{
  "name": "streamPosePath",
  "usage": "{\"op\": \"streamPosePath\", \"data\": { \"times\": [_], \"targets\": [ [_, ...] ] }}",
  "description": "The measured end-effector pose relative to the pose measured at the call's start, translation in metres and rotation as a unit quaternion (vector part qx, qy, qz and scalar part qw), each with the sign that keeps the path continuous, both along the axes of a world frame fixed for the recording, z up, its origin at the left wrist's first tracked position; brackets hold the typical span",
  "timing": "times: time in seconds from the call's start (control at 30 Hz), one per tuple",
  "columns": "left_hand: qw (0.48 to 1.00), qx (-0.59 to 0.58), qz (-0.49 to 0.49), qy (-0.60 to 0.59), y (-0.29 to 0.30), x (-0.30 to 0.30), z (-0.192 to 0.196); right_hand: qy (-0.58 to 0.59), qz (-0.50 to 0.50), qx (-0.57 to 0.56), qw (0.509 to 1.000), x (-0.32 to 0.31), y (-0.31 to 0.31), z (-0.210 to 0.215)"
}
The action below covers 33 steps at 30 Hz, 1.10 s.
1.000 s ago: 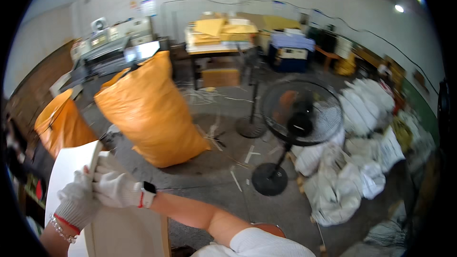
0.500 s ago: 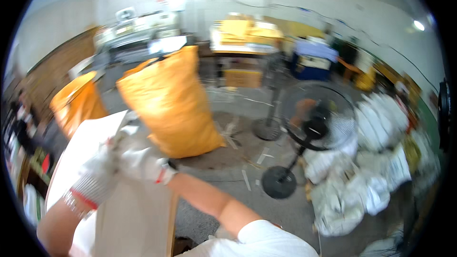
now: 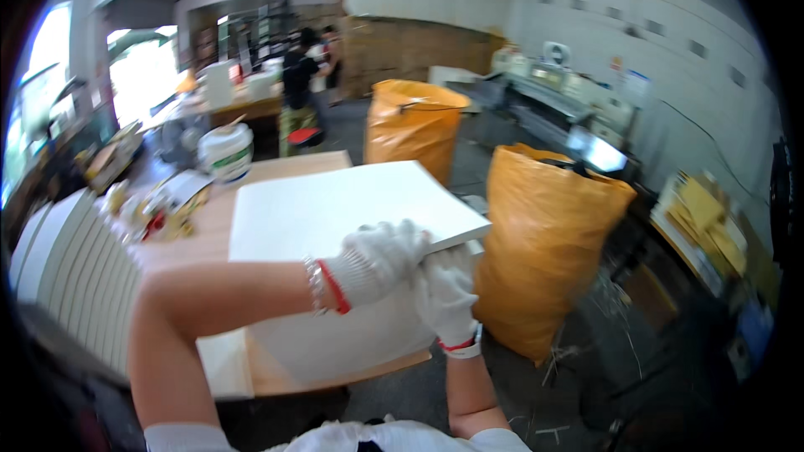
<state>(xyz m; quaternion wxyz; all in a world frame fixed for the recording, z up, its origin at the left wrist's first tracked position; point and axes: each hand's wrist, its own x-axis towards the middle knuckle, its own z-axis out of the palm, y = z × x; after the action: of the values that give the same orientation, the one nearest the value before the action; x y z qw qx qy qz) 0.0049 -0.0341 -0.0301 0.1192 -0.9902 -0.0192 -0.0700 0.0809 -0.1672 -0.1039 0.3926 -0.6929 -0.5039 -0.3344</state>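
Note:
A flat white panel (image 3: pixel 327 201) with a thick edge lies on the wooden table (image 3: pixel 306 166) in front of me. My left hand (image 3: pixel 381 259), in a white knit glove with a red cuff, is closed at the panel's near edge, close to its right end. Right beside it, my right hand (image 3: pixel 450 293), gloved likewise, has its fingers curled round that same edge. The fingertips of both hands are partly hidden. Below my wrists a pale sheet-like surface (image 3: pixel 343 331) reaches toward the table's near edge; whether it belongs to the panel I cannot tell.
Stacked white panels (image 3: pixel 79 259) stand at the left. A white tub (image 3: pixel 226 153) and small clutter (image 3: pixel 155 211) sit on the table's far left. Two orange sacks, one behind (image 3: pixel 412 130) and one at the right (image 3: pixel 544 251), flank the table. Two people (image 3: pixel 300 79) are farther back.
My view has swung left, so the orange sacks now appear farther right, and the floor fans and white bags have left the picture. Both hands remain close together at the panel.

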Motion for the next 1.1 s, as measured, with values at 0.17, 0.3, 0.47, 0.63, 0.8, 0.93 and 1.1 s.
{"op": "streamPosePath", "data": {
  "times": [0.17, 0.3, 0.47, 0.63, 0.8, 0.93, 1.1],
  "targets": [
    [0.991, -0.097, -0.016, -0.085, 0.008, -0.015, 0.042, -0.021, 0.025, 0.009, 0.999, 0.009, -0.005, 0.007],
    [0.927, -0.085, -0.074, -0.359, 0.117, -0.035, 0.058, -0.015, 0.074, -0.006, 0.997, -0.001, 0.007, 0.014],
    [0.745, -0.380, -0.092, -0.540, 0.093, -0.110, 0.114, 0.050, 0.132, 0.000, 0.990, -0.024, 0.018, 0.026],
    [0.639, -0.384, -0.109, -0.658, 0.150, -0.185, 0.111, -0.144, 0.290, -0.099, 0.941, -0.113, 0.099, 0.039],
    [0.506, -0.442, -0.080, -0.737, 0.178, -0.227, 0.103, -0.131, 0.280, -0.147, 0.940, -0.147, 0.108, 0.039],
    [0.499, -0.395, -0.055, -0.769, 0.193, -0.273, 0.084, -0.142, 0.242, -0.150, 0.948, -0.152, 0.111, 0.034],
    [0.548, -0.240, 0.018, -0.801, 0.141, -0.284, 0.024, 0.024, 0.431, -0.019, 0.902, -0.213, 0.138, 0.002]
  ]
}}
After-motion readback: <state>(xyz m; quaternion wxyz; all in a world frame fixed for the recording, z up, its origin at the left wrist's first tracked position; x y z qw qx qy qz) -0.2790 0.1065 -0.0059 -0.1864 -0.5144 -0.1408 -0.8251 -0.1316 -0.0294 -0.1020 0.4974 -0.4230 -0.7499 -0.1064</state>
